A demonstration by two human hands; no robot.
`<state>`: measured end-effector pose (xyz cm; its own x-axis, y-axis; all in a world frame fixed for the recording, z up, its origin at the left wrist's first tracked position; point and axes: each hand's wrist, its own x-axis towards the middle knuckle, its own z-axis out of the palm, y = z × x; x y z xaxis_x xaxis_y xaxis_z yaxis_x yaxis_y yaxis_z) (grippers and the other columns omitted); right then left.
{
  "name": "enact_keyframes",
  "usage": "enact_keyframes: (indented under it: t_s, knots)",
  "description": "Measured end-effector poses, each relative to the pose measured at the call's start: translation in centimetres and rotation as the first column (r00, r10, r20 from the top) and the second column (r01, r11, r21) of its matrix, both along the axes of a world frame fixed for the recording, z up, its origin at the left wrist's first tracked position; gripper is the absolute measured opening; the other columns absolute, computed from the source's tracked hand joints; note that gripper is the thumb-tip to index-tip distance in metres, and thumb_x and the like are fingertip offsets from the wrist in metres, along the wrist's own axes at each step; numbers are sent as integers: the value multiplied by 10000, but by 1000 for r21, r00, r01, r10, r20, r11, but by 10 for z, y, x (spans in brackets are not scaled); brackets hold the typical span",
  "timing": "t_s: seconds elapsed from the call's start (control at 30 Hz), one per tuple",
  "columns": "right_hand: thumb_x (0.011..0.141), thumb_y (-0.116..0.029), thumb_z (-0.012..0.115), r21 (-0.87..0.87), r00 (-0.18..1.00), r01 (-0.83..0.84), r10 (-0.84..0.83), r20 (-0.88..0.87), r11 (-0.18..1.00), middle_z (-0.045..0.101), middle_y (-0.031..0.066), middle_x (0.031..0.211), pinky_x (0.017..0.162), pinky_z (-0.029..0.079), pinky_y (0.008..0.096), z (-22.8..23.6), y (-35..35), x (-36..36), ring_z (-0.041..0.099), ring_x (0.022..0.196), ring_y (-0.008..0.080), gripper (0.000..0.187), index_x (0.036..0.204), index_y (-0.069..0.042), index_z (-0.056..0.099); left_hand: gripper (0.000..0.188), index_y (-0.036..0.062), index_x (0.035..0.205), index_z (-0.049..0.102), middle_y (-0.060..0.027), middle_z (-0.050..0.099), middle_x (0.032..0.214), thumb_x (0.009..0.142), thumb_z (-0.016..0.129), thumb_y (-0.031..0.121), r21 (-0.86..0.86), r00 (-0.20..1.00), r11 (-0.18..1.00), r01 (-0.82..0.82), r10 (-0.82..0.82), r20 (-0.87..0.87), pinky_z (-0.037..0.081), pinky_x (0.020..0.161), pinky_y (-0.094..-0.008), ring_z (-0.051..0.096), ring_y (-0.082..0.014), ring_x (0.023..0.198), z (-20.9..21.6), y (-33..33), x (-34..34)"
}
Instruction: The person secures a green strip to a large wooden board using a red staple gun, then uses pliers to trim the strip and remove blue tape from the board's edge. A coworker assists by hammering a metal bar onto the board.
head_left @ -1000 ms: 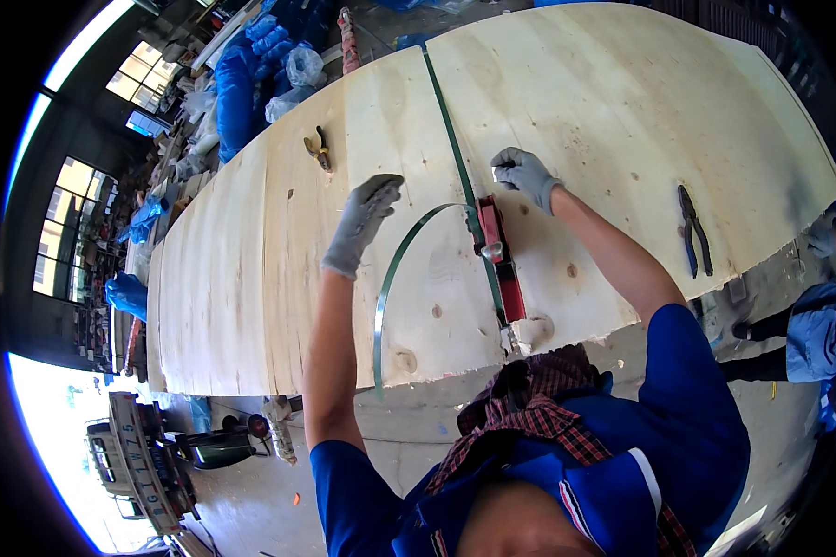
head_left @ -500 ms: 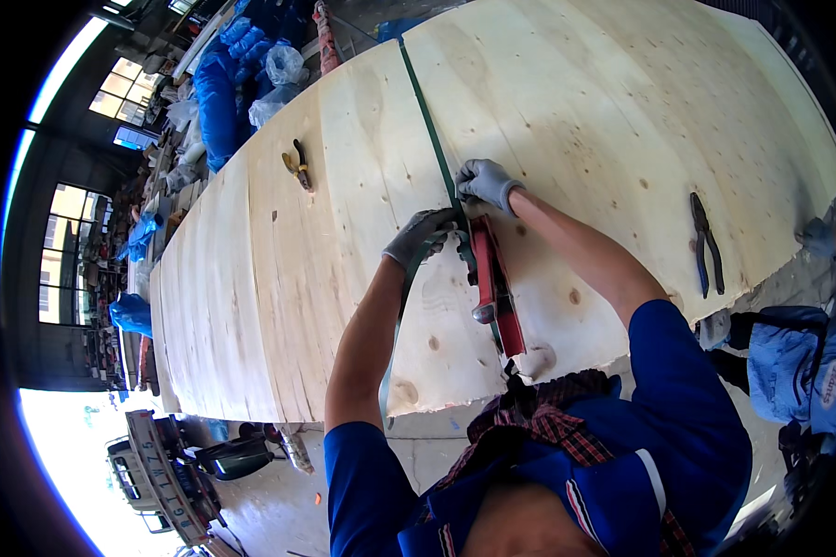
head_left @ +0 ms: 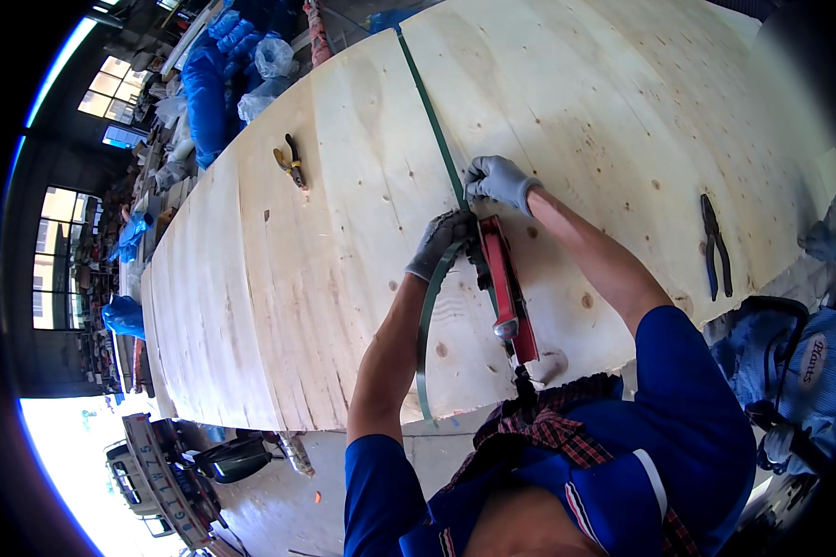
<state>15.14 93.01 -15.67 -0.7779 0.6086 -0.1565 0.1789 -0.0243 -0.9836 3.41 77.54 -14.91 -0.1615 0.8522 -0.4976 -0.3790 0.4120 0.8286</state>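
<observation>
A green packing strap (head_left: 429, 110) runs from the far edge of the plywood sheet (head_left: 362, 306) to a red strapping tool (head_left: 505, 288) lying lengthwise before me. My left hand (head_left: 439, 243), in a grey glove, is closed on the strap beside the tool's far end. From there the strap's loose tail (head_left: 424, 343) bows down past the sheet's near edge. My right hand (head_left: 503, 181), also gloved, has its fingers pinched at the strap just beyond the tool; the fingertips are partly hidden.
Yellow-handled pliers (head_left: 291, 162) lie on the sheet at left, dark-handled pliers (head_left: 715, 246) at right. Blue plastic bundles (head_left: 204, 102) crowd the floor past the far left edge. A blue bag (head_left: 799, 362) sits at the right, and a vehicle (head_left: 163, 478) stands at lower left.
The strap's loose tail has swung clear of my left forearm and bows out more. My left forearm has shifted right, and my right hand has moved slightly. The whole view has shifted a little.
</observation>
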Motion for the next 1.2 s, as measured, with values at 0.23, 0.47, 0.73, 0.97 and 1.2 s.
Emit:
enact_keyframes:
  t_s: [0.23, 0.47, 0.73, 0.97, 1.2]
  knots:
    - [789, -46, 669, 130, 996, -40, 28, 89, 991, 660, 37, 749, 573, 493, 271, 16, -2, 1, 615, 647, 107, 81, 846, -55, 612, 162, 65, 916, 635, 23, 540, 647, 922, 539, 195, 71, 993, 997, 21, -12, -120, 400, 477, -243, 498, -83, 533, -3, 1, 0]
    - [611, -175, 715, 404, 958, -32, -88, 274, 914, 689, 102, 815, 683, 514, 386, 15, -9, -20, 659, 761, 286, 174, 779, -141, 685, 207, 39, 1032, 625, 2, 552, 686, 899, 491, 123, 115, 907, 956, 271, -213, -363, 424, 486, -235, 535, -89, 566, 8, -1, 1]
    - [701, -122, 647, 589, 899, -150, -139, 416, 794, 670, 245, 883, 723, 533, 443, 32, -26, -16, 668, 835, 392, 217, 872, 4, 690, 210, 50, 981, 631, 31, 526, 675, 904, 444, 107, 184, 847, 932, 312, -185, -498, 377, 465, -201, 471, -57, 522, 14, 4, 17]
    - [744, -238, 688, 453, 953, 62, -188, 238, 889, 663, 203, 890, 759, 497, 435, 33, -46, 0, 646, 859, 364, 328, 983, -30, 604, 195, 63, 945, 642, 30, 541, 720, 903, 459, 118, 358, 939, 887, 292, -195, -282, 374, 488, -193, 447, -44, 566, -39, -4, -36]
    - [733, -315, 661, 593, 868, 362, -492, 66, 719, 586, 232, 1055, 813, 490, 448, 43, -93, 69, 596, 956, 401, 425, 1005, -8, 553, 210, -5, 1017, 616, -68, 609, 812, 872, 557, 134, 194, 386, 749, 633, -89, -918, 469, 687, -301, 563, -170, 757, -39, -5, -34]
